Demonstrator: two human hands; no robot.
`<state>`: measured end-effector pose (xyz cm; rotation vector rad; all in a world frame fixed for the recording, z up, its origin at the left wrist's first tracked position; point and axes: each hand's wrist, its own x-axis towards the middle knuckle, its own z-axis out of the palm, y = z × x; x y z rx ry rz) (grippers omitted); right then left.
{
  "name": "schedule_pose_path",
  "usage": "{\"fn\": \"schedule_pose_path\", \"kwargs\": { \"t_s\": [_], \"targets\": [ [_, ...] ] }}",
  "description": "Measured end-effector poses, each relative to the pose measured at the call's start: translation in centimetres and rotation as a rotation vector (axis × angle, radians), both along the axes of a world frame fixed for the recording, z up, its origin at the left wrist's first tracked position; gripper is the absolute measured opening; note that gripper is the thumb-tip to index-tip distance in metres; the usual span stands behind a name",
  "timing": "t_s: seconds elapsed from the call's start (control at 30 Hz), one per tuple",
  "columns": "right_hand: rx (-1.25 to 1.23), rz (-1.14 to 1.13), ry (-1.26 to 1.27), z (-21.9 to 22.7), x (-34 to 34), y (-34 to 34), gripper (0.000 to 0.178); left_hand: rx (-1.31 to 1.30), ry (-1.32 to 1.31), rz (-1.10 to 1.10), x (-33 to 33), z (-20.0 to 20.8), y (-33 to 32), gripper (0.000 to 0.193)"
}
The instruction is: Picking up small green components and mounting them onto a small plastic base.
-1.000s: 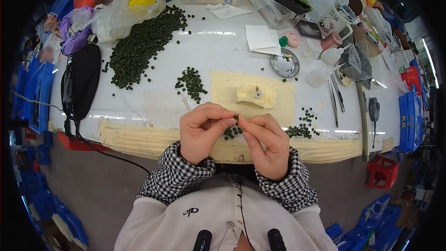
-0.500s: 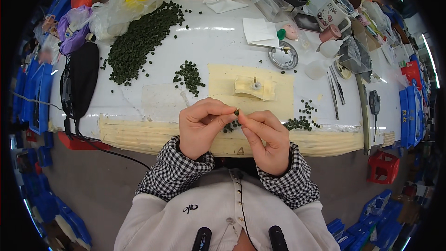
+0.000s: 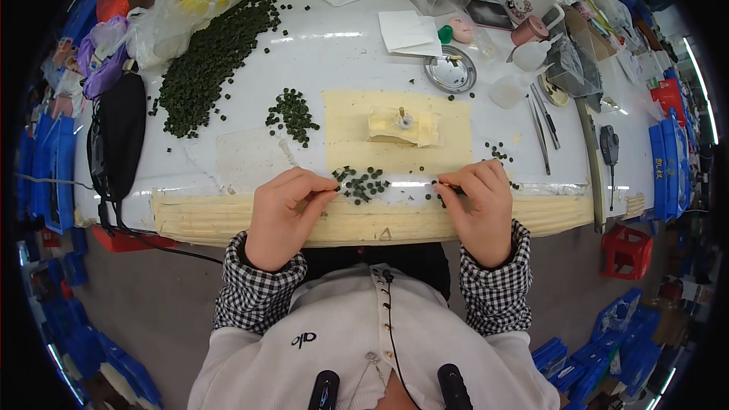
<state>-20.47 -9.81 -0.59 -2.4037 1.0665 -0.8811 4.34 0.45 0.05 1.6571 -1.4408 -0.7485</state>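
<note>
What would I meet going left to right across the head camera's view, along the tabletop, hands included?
Black bag, left hand, dark green pieces between the hands, right hand, metal tweezers, black handheld device.

Thumb and fingers drawn close, the left hand (image 3: 285,212) sits beside a loose cluster of small dark-green pieces (image 3: 364,186), the right hand (image 3: 482,209) near more pieces; whether either grips one is unclear. Beyond, a cream block (image 3: 386,134) rests on a yellow sheet (image 3: 349,156).
</note>
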Motion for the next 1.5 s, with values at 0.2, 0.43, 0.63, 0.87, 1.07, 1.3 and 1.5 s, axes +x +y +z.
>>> {"fn": "schedule_pose_path", "kwargs": {
  "t_s": [0.2, 0.43, 0.63, 0.87, 1.07, 1.3, 1.5],
  "targets": [
    [-0.081, 0.015, 0.076, -0.3, 1.2, 0.1, 0.014, -0.096, 0.0, 0.084, 0.4, -0.3, -0.2, 0.015],
    [-0.057, 0.034, 0.075, -0.3, 1.6, 0.3, 0.014, -0.141, -0.29, 0.249, 2.4, -1.5, -2.6, 0.008],
    [0.204, 0.028, -0.144, 0.4, 1.6, 0.6, 0.009, -0.178, -0.411, 0.247, 2.6, -1.7, -2.7, 0.009],
    [0.974, 0.049, -0.678, 0.2, 1.4, 0.8, 0.007, -0.145, 0.524, 0.163, 0.0, 0.1, -1.8, 0.008],
    [1.314, 0.197, -1.029, -1.4, 1.6, 0.2, 0.008, 0.082, 1.015, -0.001, -2.2, 0.1, -2.7, 0.018],
    [1.263, 0.208, -1.004, -1.4, 1.8, 0.3, 0.012, 0.131, 1.379, -0.155, -2.8, -1.7, -3.5, 0.02],
    [1.075, 0.174, -0.886, -0.9, 2.7, 0.8, 0.016, 0.156, 1.421, -0.151, -2.4, -1.8, -3.7, 0.022]
  ]
}}
